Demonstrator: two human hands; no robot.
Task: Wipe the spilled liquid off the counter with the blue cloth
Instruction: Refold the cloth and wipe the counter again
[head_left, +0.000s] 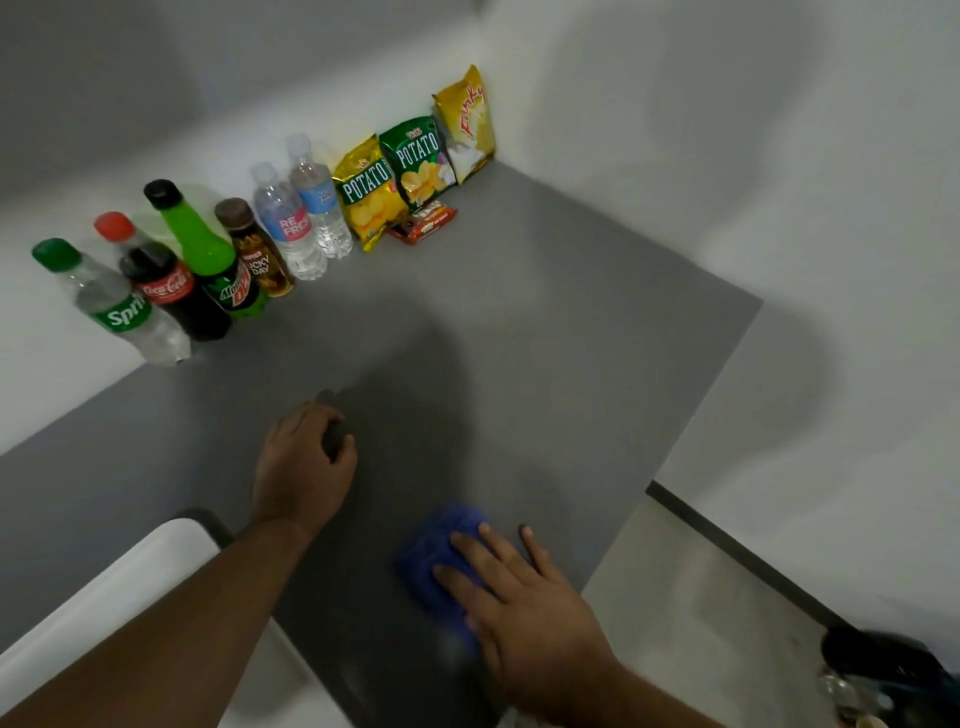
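I see the blue cloth (441, 561) as a soft, fuzzy bundle, bunched rather than spread, lying on the grey counter (545, 322) near its front edge. My right hand (524, 613) lies flat on top of it, fingers splayed and pressing down, not curled around it. My left hand (306, 467) rests on the counter well to the left, fingers bent under with the knuckles up; a dark blurred patch sits at its fingertips and I cannot tell what that is, nor whether the hand grips anything. The two hands are apart.

The counter is matte and slightly grainy, with a straight right edge. I cannot make out any liquid on it. Along the back wall stands a row of plastic bottles: Sprite bottle (114, 304), Coca-Cola bottle (161, 280), Mountain Dew bottle (213, 254), a brown-capped bottle (254, 249) and two clear water bottles (301, 208). Next to them, glossy crinkled chip bags (410, 161) lean in the corner, a small red packet (423, 222) lying flat in front. The walls are plain white, and pale flooring shows beyond the counter's right edge.
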